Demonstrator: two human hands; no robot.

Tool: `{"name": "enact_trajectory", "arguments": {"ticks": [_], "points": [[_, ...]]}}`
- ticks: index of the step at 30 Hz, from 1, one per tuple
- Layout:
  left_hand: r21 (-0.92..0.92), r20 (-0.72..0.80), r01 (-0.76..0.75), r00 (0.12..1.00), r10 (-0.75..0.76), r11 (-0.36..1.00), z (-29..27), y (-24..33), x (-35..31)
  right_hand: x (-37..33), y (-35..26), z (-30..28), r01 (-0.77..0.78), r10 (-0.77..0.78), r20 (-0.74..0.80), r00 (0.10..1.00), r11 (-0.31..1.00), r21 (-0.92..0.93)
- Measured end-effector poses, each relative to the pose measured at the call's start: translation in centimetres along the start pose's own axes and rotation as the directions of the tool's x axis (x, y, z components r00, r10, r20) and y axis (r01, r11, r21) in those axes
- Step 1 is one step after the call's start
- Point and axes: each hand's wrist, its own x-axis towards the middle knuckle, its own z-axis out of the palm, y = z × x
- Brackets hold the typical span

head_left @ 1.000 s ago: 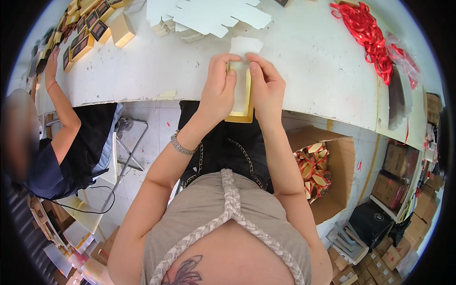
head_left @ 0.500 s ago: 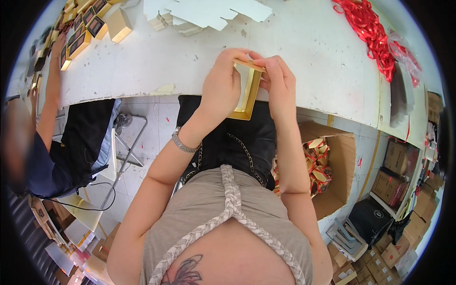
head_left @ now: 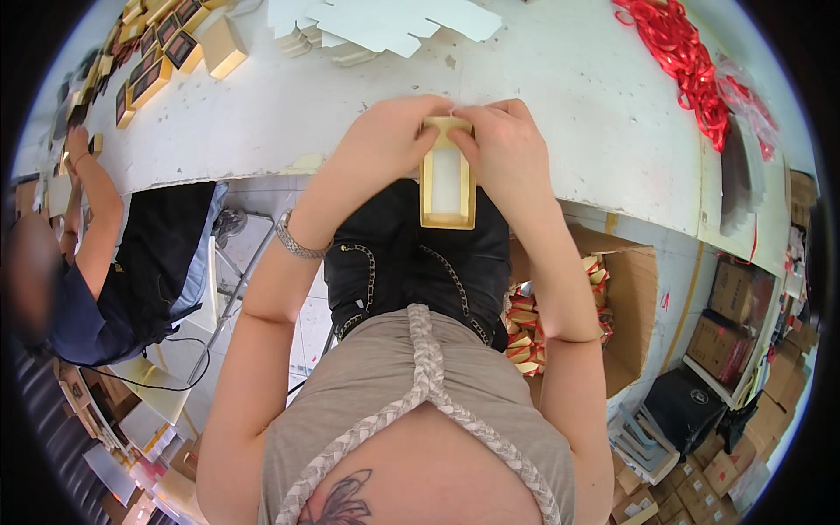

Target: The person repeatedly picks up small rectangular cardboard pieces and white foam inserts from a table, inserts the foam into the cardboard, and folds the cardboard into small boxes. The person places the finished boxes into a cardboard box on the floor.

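Head view: we find the left hand (head_left: 394, 131) and right hand (head_left: 507, 144) close together, both clamped on the far end of a gold box (head_left: 448, 220) (pale inside). Box sits between them at the near edge of the white table (head_left: 262, 131), its near end past that edge. Farther off we note white card sheets (head_left: 376, 26); at far right, heaped red ribbon (head_left: 678, 70); below right, a cardboard carton (head_left: 632, 306).
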Motion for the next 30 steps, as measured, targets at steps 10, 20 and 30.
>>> {"name": "enact_trajectory", "arguments": {"ticks": [10,20,30], "points": [[0.432,-0.121,-0.121,0.974,0.191,0.894,1.5,0.2,1.5,2.1,0.6,0.1,0.318,-0.257,0.211,0.943,0.885,-0.341],[0.287,-0.153,-0.021,0.986,0.067,0.958,1.3,0.4,2.0,2.4,0.5,0.5,0.446,-0.332,0.323,0.886,0.800,-0.401],[-0.070,-0.766,0.128,0.629,-0.135,0.989,-23.3,-5.9,0.8,8.6,4.5,-2.1,-0.180,0.216,-0.174,0.961,0.963,0.198]]}}
